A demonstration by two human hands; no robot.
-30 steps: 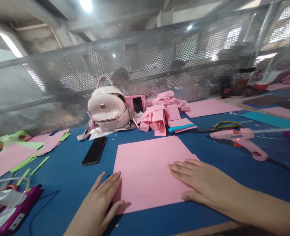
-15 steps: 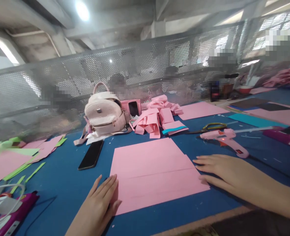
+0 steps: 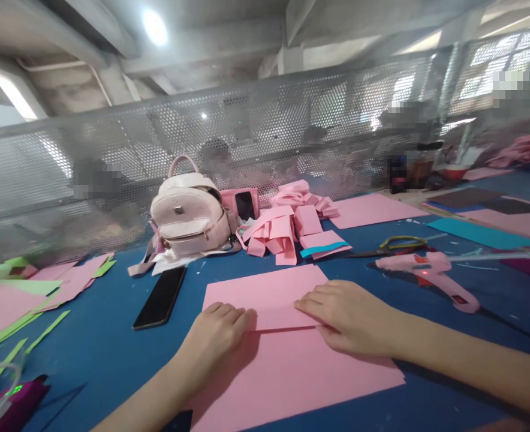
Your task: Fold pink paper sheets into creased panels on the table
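Note:
A large pink paper sheet [image 3: 292,375] lies on the blue table [image 3: 98,336] in front of me. A crease or folded edge runs across its middle. My left hand [image 3: 215,336] rests on the sheet's left part, its fingers curled over that edge. My right hand [image 3: 350,315] sits on the right part, fingers together on top and thumb below, pinching the same edge. Both hands grip the paper along this line.
A black phone [image 3: 159,298] lies left of the sheet, behind it a pink backpack [image 3: 188,219] and a pile of folded pink pieces [image 3: 287,225]. A pink glue gun [image 3: 427,270] and scissors [image 3: 400,243] lie at the right. Green and pink scraps [image 3: 44,288] cover the left; a perforated metal panel [image 3: 265,126] closes the back.
Both hands moved from the sheet's near corners up to its middle. The left hand went from flat to curled, and the right came back from the table onto the paper.

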